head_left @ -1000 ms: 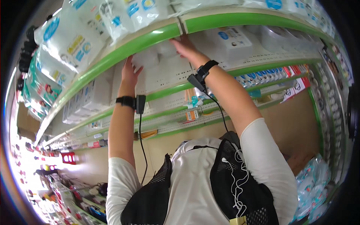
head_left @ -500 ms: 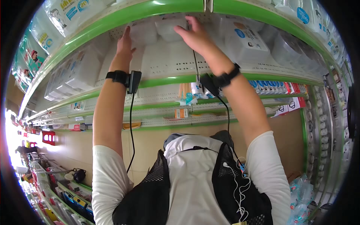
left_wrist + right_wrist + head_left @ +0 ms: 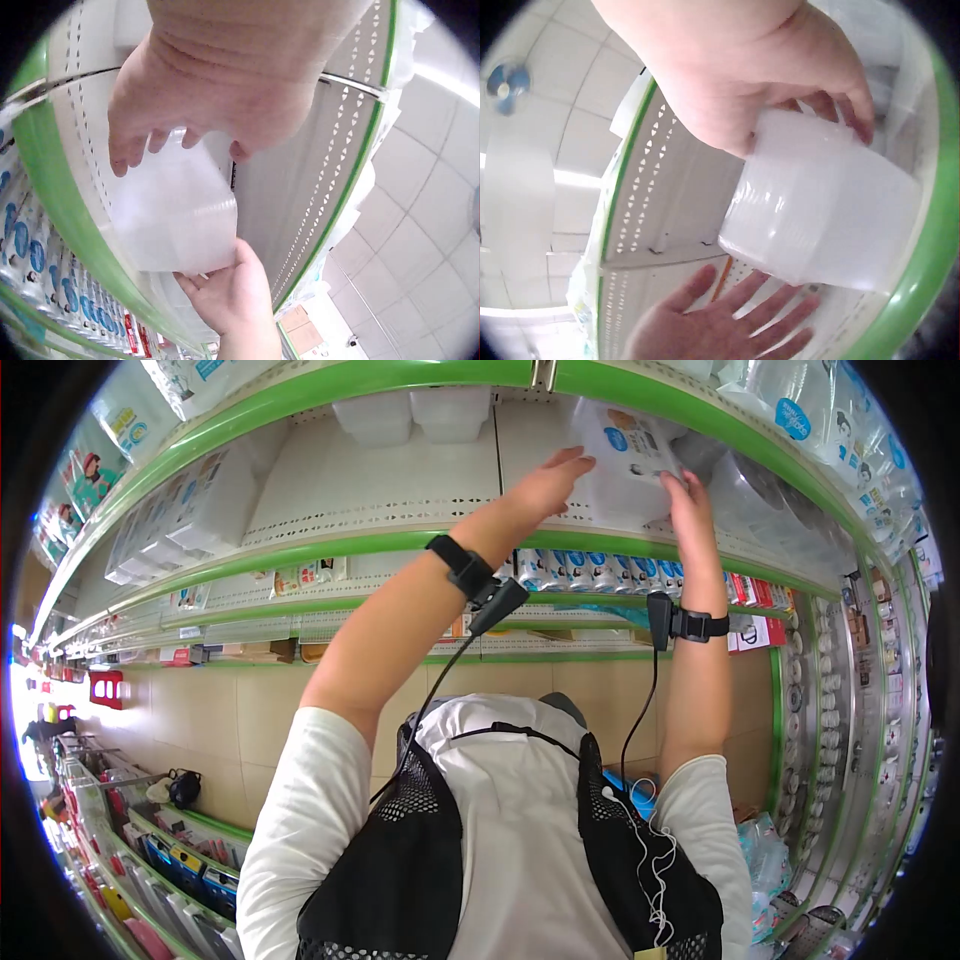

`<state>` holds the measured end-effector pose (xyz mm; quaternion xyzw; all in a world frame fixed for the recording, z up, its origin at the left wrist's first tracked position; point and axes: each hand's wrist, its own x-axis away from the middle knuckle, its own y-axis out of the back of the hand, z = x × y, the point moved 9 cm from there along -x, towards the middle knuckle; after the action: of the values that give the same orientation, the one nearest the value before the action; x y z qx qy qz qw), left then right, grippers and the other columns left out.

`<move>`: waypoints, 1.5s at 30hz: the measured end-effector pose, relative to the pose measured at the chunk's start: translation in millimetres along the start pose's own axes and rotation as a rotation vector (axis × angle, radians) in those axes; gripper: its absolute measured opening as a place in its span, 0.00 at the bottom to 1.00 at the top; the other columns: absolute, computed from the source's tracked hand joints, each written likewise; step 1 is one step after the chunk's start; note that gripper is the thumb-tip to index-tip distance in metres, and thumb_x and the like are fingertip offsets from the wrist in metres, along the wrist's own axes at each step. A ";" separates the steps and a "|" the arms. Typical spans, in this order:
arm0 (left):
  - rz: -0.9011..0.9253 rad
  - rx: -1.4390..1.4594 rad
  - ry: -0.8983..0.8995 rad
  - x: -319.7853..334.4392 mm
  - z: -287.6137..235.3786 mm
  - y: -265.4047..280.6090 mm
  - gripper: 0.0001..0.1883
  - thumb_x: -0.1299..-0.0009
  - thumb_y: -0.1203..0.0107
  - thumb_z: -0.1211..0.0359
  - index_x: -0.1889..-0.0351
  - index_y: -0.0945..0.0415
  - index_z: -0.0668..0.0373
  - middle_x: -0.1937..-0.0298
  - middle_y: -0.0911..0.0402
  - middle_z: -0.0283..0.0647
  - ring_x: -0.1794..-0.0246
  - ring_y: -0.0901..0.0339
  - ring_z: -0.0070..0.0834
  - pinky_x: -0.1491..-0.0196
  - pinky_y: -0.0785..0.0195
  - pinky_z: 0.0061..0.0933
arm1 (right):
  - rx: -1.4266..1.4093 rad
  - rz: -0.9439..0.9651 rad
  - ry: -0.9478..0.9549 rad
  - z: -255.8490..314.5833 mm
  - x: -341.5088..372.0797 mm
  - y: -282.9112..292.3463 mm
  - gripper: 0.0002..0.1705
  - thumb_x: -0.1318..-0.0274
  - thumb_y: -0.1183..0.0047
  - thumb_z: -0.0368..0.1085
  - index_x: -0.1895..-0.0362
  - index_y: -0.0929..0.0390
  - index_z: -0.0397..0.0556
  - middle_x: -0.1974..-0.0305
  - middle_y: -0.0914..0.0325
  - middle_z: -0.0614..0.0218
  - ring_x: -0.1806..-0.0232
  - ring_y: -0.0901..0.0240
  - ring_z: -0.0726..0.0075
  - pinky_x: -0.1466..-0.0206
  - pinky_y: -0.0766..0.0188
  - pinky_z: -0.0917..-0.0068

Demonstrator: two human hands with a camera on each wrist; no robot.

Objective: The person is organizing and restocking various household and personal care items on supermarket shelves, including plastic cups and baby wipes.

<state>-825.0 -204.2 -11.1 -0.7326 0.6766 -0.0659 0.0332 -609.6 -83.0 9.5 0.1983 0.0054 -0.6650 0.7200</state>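
A translucent pack of plastic containers (image 3: 625,455) with a blue oval label sits on the shelf between my hands. In the head view my left hand (image 3: 548,482) is at the pack's left side, fingers spread and pointing toward it. Seen from the right wrist, the left hand (image 3: 720,322) shows its palm, its fingertips close to the pack's lower edge. My right hand (image 3: 690,505) touches the other end of the pack. In the right wrist view its fingers (image 3: 862,124) lie bent loosely over that end of the pack (image 3: 810,202).
Two clear tubs (image 3: 450,412) stand at the back of the shelf (image 3: 390,490). Boxed packs (image 3: 200,505) stand to the left, round clear containers (image 3: 770,500) to the right. A green shelf edge (image 3: 400,378) runs overhead, and bottles (image 3: 590,570) line the shelf below.
Both hands have left the clear tubs at the back and moved right to the labelled pack. The tubs stay behind on the shelf.
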 end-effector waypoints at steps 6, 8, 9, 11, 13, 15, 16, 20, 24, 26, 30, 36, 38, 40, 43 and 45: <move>-0.190 0.048 -0.037 45.9 -17.3 29.8 0.37 0.27 0.45 0.50 0.22 0.41 0.52 0.29 0.31 0.39 0.33 0.33 0.35 0.36 0.35 0.41 | -0.088 0.244 -0.049 52.5 57.9 -58.1 0.31 0.35 0.39 0.48 0.37 0.31 0.44 0.48 0.22 0.59 0.53 0.26 0.69 0.56 0.28 0.72; -0.216 0.098 -0.025 71.7 -21.1 58.3 0.35 0.25 0.46 0.52 0.22 0.40 0.51 0.30 0.31 0.36 0.33 0.33 0.32 0.36 0.34 0.40 | -0.177 0.290 0.046 78.9 80.4 -86.2 0.32 0.35 0.38 0.45 0.37 0.35 0.41 0.48 0.22 0.57 0.58 0.23 0.71 0.61 0.28 0.73; -0.282 0.087 -0.068 88.3 -28.1 75.9 0.33 0.25 0.46 0.53 0.24 0.38 0.52 0.33 0.29 0.35 0.36 0.31 0.30 0.37 0.34 0.39 | -0.185 0.354 0.067 90.3 88.4 -104.6 0.34 0.35 0.37 0.46 0.36 0.38 0.39 0.44 0.25 0.53 0.54 0.22 0.67 0.57 0.25 0.71; -0.358 0.069 -0.108 121.3 -40.8 108.5 0.32 0.25 0.46 0.54 0.25 0.36 0.52 0.35 0.26 0.35 0.39 0.30 0.28 0.39 0.33 0.38 | -0.210 0.410 0.091 108.0 106.2 -144.3 0.35 0.35 0.38 0.47 0.36 0.37 0.38 0.44 0.24 0.51 0.52 0.21 0.65 0.54 0.23 0.69; -0.494 0.015 -0.114 151.7 -51.6 145.8 0.28 0.24 0.47 0.54 0.28 0.31 0.52 0.39 0.23 0.33 0.42 0.28 0.26 0.42 0.32 0.35 | -0.225 0.458 0.115 122.9 119.5 -183.7 0.36 0.35 0.38 0.49 0.36 0.37 0.37 0.44 0.24 0.49 0.51 0.20 0.63 0.52 0.22 0.67; -0.539 0.016 -0.097 169.4 -52.7 181.9 0.28 0.24 0.47 0.54 0.28 0.31 0.51 0.39 0.24 0.33 0.42 0.28 0.27 0.43 0.32 0.35 | -0.154 0.539 0.143 129.5 125.6 -230.1 0.40 0.36 0.38 0.54 0.36 0.37 0.35 0.43 0.24 0.46 0.49 0.20 0.58 0.49 0.21 0.64; -0.587 0.024 -0.087 179.1 -52.1 201.7 0.28 0.24 0.47 0.54 0.28 0.30 0.51 0.38 0.24 0.33 0.42 0.28 0.28 0.43 0.32 0.35 | -0.157 0.555 0.146 134.3 128.3 -248.6 0.40 0.36 0.38 0.54 0.36 0.37 0.35 0.43 0.24 0.46 0.49 0.20 0.58 0.49 0.21 0.64; -0.722 0.027 -0.071 202.1 -51.6 252.9 0.28 0.24 0.46 0.53 0.28 0.30 0.51 0.35 0.26 0.33 0.42 0.27 0.31 0.43 0.30 0.36 | -0.173 0.616 0.171 135.3 129.9 -317.4 0.46 0.38 0.38 0.61 0.36 0.36 0.34 0.44 0.23 0.43 0.49 0.19 0.52 0.47 0.22 0.61; -0.662 0.007 -0.015 190.0 -32.7 290.7 0.28 0.24 0.48 0.52 0.30 0.29 0.53 0.34 0.27 0.33 0.42 0.27 0.34 0.42 0.29 0.38 | -0.044 0.575 0.262 137.7 127.5 -342.0 0.47 0.39 0.40 0.65 0.36 0.35 0.34 0.46 0.22 0.42 0.47 0.20 0.49 0.44 0.24 0.58; -0.686 -0.005 -0.019 191.5 -30.6 304.2 0.26 0.24 0.49 0.52 0.31 0.29 0.52 0.35 0.28 0.34 0.42 0.26 0.34 0.42 0.28 0.39 | -0.023 0.598 0.250 134.6 124.7 -348.6 0.47 0.39 0.41 0.66 0.37 0.33 0.35 0.47 0.20 0.46 0.46 0.21 0.53 0.43 0.25 0.61; -0.637 0.117 0.002 182.7 -20.0 304.4 0.26 0.24 0.48 0.52 0.32 0.27 0.53 0.33 0.29 0.38 0.41 0.27 0.35 0.40 0.30 0.41 | -0.157 0.679 0.218 140.3 111.1 -315.3 0.36 0.37 0.40 0.60 0.44 0.25 0.37 0.52 0.17 0.57 0.49 0.21 0.63 0.46 0.25 0.66; -0.937 -0.516 -0.598 218.0 -73.0 266.1 0.22 0.27 0.46 0.59 0.37 0.24 0.55 0.35 0.30 0.48 0.33 0.37 0.42 0.30 0.45 0.42 | -0.147 -0.146 0.189 34.4 -29.0 -122.2 0.27 0.41 0.35 0.52 0.45 0.25 0.50 0.58 0.23 0.70 0.60 0.24 0.69 0.62 0.30 0.70; -0.896 -0.508 -0.698 216.6 -84.5 233.1 0.20 0.29 0.45 0.63 0.40 0.23 0.54 0.35 0.31 0.49 0.32 0.39 0.45 0.29 0.47 0.42 | -0.149 -0.110 -0.051 1.0 -58.4 -94.6 0.32 0.43 0.35 0.55 0.42 0.27 0.50 0.54 0.25 0.67 0.58 0.24 0.66 0.61 0.30 0.67; -0.887 -0.553 -0.712 201.1 -81.2 220.6 0.20 0.29 0.44 0.62 0.40 0.23 0.53 0.35 0.31 0.48 0.33 0.38 0.45 0.29 0.47 0.43 | -0.159 -0.092 -0.296 -23.6 -61.6 -78.4 0.38 0.45 0.34 0.59 0.39 0.30 0.50 0.50 0.27 0.64 0.55 0.24 0.62 0.60 0.30 0.64; -0.979 -0.713 -0.703 187.2 -80.7 212.3 0.20 0.30 0.43 0.62 0.40 0.23 0.53 0.35 0.29 0.47 0.32 0.37 0.44 0.29 0.47 0.42 | -0.291 0.015 -0.489 -41.4 -57.1 -96.0 0.52 0.48 0.34 0.66 0.29 0.39 0.51 0.36 0.38 0.56 0.51 0.25 0.53 0.57 0.27 0.56; -1.091 -0.826 -0.662 183.1 -80.7 223.5 0.25 0.34 0.40 0.60 0.37 0.24 0.48 0.33 0.31 0.47 0.32 0.37 0.49 0.27 0.49 0.49 | -0.368 0.134 -0.526 -37.4 -56.8 -108.1 0.60 0.50 0.35 0.70 0.22 0.50 0.57 0.29 0.49 0.53 0.50 0.26 0.47 0.54 0.24 0.51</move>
<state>-1043.2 -401.7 47.4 -0.8977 0.1429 0.4091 -0.0798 -710.3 -21.7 -39.6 -0.1136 -0.0737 -0.6325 0.7626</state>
